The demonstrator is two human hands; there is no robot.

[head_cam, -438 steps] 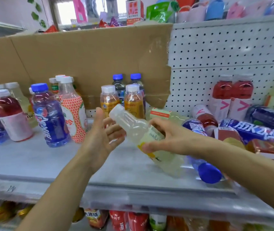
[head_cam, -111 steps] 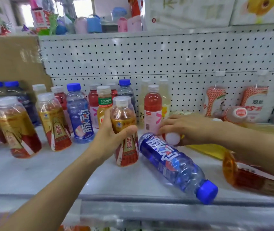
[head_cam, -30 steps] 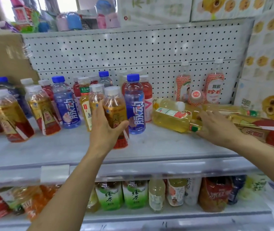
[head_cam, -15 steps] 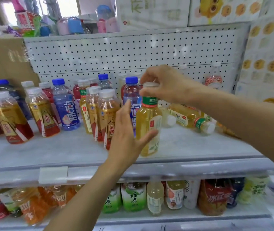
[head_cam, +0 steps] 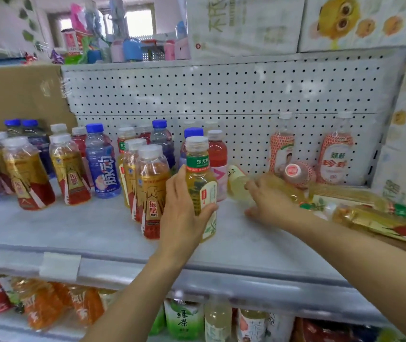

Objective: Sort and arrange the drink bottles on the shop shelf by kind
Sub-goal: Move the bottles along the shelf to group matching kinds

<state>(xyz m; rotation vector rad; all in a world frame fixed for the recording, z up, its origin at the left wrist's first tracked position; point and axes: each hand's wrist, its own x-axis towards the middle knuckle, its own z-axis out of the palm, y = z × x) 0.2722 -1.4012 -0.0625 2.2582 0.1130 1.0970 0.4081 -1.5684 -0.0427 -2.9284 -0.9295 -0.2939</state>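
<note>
A tea bottle (head_cam: 200, 169) with a green neck label and pale cap stands upright on the grey shelf (head_cam: 86, 228), beside a row of gold-and-red energy drinks (head_cam: 151, 191). My left hand (head_cam: 184, 213) grips its body from the left. To its right lies a pale yellow bottle (head_cam: 236, 181) on its side, and my right hand (head_cam: 271, 201) curls over it, thumb below. Blue-capped bottles (head_cam: 103, 169) and a red drink (head_cam: 218, 151) stand behind.
Two tall bottles with red-patterned wraps (head_cam: 335, 156) stand against the pegboard at the right, a third lying before them. Several yellow and gold bottles (head_cam: 370, 218) lie heaped at the far right. More drinks fill the lower shelf (head_cam: 184, 319).
My right hand has let go of the tea bottle's cap and dropped right onto the lying pale bottle. My left hand has closed around the tea bottle, which now stands on the shelf.
</note>
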